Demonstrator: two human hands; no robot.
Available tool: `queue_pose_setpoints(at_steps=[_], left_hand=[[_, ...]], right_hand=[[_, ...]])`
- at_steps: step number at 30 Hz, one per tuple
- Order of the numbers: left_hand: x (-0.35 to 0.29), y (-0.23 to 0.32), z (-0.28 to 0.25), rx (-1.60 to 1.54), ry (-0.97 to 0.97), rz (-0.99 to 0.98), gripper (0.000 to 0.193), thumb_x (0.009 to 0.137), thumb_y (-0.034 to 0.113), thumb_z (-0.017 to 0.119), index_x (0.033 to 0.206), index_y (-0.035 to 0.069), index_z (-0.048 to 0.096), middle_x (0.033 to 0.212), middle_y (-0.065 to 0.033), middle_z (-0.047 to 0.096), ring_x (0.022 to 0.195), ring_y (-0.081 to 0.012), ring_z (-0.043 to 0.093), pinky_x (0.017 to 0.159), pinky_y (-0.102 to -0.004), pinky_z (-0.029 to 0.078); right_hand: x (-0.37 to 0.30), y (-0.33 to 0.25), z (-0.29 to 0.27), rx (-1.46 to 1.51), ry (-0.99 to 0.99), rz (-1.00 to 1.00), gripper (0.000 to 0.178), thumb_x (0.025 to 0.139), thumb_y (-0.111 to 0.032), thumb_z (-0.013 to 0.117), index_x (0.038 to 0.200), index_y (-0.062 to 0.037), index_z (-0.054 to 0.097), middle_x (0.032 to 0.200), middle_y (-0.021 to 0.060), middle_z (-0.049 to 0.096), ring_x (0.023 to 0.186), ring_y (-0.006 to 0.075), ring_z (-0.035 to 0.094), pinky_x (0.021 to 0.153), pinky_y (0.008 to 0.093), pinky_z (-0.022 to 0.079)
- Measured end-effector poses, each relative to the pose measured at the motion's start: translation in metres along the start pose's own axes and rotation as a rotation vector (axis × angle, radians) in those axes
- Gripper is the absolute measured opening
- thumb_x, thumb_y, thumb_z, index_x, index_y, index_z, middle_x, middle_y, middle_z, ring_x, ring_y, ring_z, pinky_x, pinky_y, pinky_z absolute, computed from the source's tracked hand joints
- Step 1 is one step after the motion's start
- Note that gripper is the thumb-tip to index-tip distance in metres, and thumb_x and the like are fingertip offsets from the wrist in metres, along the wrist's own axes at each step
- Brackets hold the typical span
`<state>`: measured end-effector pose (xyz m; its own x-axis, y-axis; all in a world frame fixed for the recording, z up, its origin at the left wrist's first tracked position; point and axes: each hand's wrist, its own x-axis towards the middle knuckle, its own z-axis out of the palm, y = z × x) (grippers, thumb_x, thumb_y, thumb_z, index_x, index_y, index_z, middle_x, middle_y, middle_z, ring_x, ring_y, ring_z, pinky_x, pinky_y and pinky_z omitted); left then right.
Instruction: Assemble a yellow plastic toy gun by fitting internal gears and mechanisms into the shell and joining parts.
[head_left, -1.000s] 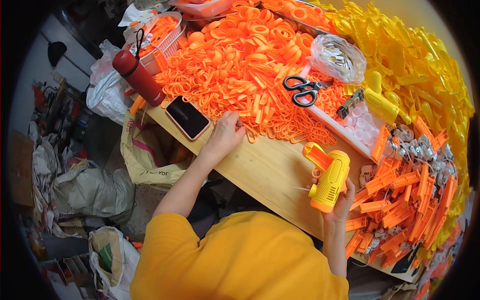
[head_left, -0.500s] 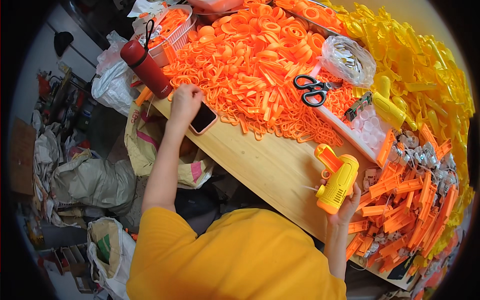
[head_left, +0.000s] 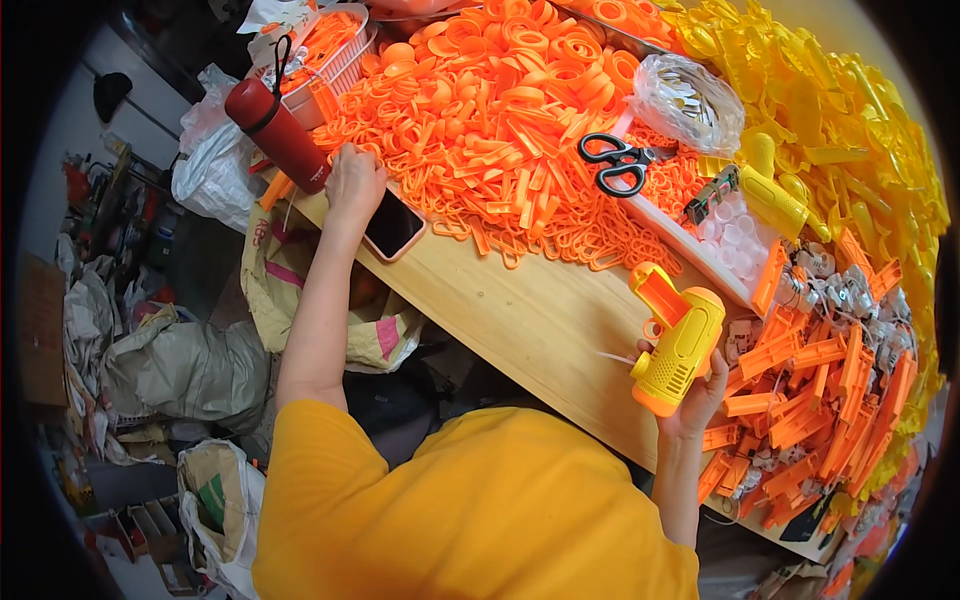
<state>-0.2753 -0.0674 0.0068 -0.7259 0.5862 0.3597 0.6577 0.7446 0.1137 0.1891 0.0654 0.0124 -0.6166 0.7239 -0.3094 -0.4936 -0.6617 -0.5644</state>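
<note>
1. Bare pale wood of the table [head_left: 500, 305] separates the person from heaped parts. Nearest, the right hand [head_left: 700, 405] curls around a yellow-and-orange toy housing [head_left: 685, 345], held above the wood; a loosened grip could drop it. Its underside and most gripping fingers are hidden.
2. Farther left, the left hand [head_left: 355, 185] bends half-closed over the phone [head_left: 396, 228]'s far end; whether it grips anything cannot be told, its fingertips being out of sight.
3. That phone lies near the table's edge, so a forearm nudge could push it off; knuckles might tip the red bottle [head_left: 280, 140].
4. Beyond, bumping the orange pile [head_left: 500, 120] could spill loose pieces.
5. Farthest, the yellow pile [head_left: 830, 110] is cut off by the dark rim.
</note>
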Motion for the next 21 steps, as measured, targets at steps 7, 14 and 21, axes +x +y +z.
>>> queue_pose_setpoints(at_steps=[7, 14, 21], left_hand=[[-0.03, 0.076, -0.026, -1.118, -0.283, -0.055, 0.016, 0.085, 0.011, 0.066, 0.095, 0.0, 0.06, 0.089, -0.0079, 0.063, 0.078, -0.0175, 0.066, 0.068, -0.0286, 0.055], [-0.112, 0.18, -0.032, -1.948, -1.113, -0.382, 0.034, 0.085, 0.001, 0.063, 0.116, -0.002, 0.049, 0.1, -0.015, 0.062, 0.085, -0.025, 0.067, 0.077, -0.0331, 0.058], [-0.154, 0.23, -0.011, -2.16, -1.405, -0.826, 0.027, 0.097, 0.013, 0.046, 0.115, -0.007, 0.049, 0.117, -0.0249, 0.053, 0.107, -0.0385, 0.059, 0.092, -0.0454, 0.053]], right_hand=[[0.005, -0.011, 0.006, 0.014, -0.125, -0.119, 0.063, 0.089, -0.049, 0.045, 0.139, -0.01, 0.042, 0.128, 0.0163, 0.053, 0.105, 0.0406, 0.057, 0.084, 0.0599, 0.049], [0.01, -0.019, 0.021, 0.106, -0.082, -0.217, 0.065, 0.089, -0.054, 0.044, 0.138, -0.0102, 0.042, 0.124, 0.0172, 0.056, 0.105, 0.0427, 0.059, 0.086, 0.0624, 0.047], [0.001, -0.016, 0.007, -0.002, 0.059, -0.26, 0.075, 0.085, -0.061, 0.052, 0.135, -0.006, 0.042, 0.124, 0.0181, 0.056, 0.107, 0.0416, 0.059, 0.087, 0.0589, 0.05]])
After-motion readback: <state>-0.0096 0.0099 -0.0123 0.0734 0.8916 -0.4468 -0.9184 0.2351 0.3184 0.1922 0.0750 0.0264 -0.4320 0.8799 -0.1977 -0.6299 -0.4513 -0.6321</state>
